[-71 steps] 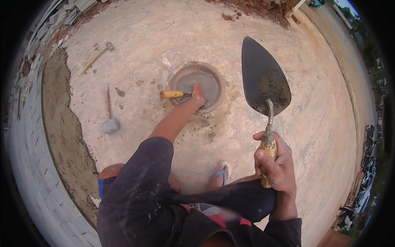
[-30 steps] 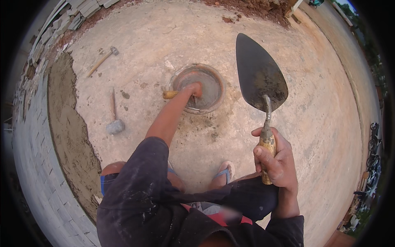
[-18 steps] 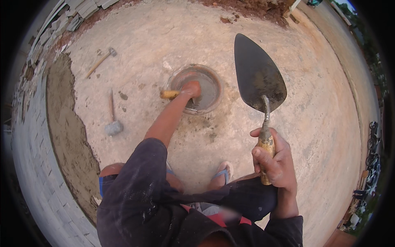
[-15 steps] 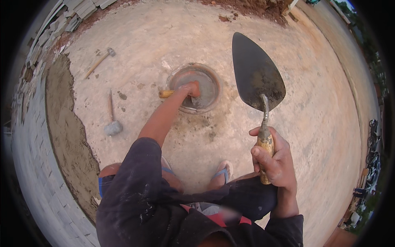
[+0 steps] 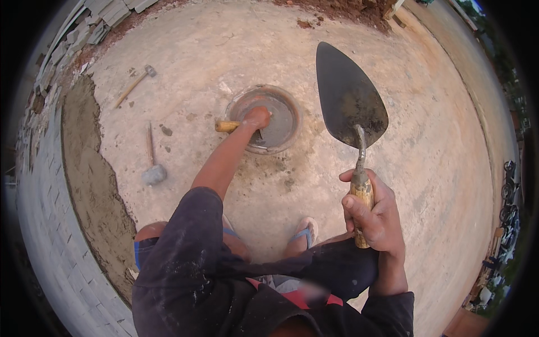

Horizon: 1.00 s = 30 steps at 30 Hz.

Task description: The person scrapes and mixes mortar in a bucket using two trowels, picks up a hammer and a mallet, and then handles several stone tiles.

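Note:
In my right hand [image 5: 373, 213] is a large pointed trowel [image 5: 352, 92], gripped by its wooden handle. Its dark blade points up and away, with some mortar smeared near the neck. My left hand [image 5: 257, 117] reaches into a round, shallow basin [image 5: 296, 130] holding greyish water or slurry. The fingers look curled together, and anything between them is hidden. A second tool with a wooden handle [image 5: 226, 126] leans over the basin's left rim and passes under my left wrist; only a bit of its metal part shows.
A hammer [image 5: 133, 87] and a mallet with a pale, rounded head [image 5: 154, 174] lie on the concrete floor to the left. Beyond them runs a strip of wet mortar [image 5: 92, 168] beside grey pavers [image 5: 67, 241]. Paver stacks [image 5: 104, 19] stand at the far left.
My left hand has shifted slightly up and left within the basin. The tool handle on the rim has moved a little. My right hand and the trowel have risen slightly.

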Motion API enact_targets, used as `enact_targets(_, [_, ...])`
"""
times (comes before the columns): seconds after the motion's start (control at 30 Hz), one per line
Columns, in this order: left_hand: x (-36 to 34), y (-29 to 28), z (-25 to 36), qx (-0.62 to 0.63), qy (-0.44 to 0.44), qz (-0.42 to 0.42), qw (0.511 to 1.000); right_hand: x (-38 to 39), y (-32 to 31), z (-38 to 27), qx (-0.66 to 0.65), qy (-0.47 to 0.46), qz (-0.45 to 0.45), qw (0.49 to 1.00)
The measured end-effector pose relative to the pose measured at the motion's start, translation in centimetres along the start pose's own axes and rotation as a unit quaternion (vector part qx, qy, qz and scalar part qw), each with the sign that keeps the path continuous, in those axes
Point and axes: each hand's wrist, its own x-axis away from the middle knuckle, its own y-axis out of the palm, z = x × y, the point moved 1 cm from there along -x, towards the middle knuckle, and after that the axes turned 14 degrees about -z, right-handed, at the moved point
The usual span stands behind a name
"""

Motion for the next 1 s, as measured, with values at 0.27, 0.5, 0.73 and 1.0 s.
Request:
enact_targets(0.27, [-3.5, 0.4, -2.7, 0.206, -0.082, 0.035, 0.975, 0.2, 0.6, -0.6, -0.019, -0.009, -0.022, 1.000])
enact_targets(0.5, [-3.1, 0.3, -2.6, 0.166, 0.057, 0.155, 0.972, 0.3, 0.5, -0.6, -0.021, -0.002, -0.013, 1.000])
enact_targets(0.73, [2.1, -2.1, 0.7, -0.025, -0.034, 0.116, 0.992, 0.3, 0.3, -0.6, -0.007, -0.015, -0.021, 1.000])
enact_targets(1.0, [2.7, -2.5, 1.5, -0.022, -0.089, -0.023, 0.995, 0.3, 0.2, -0.5, -0.004, -0.018, -0.021, 1.000])
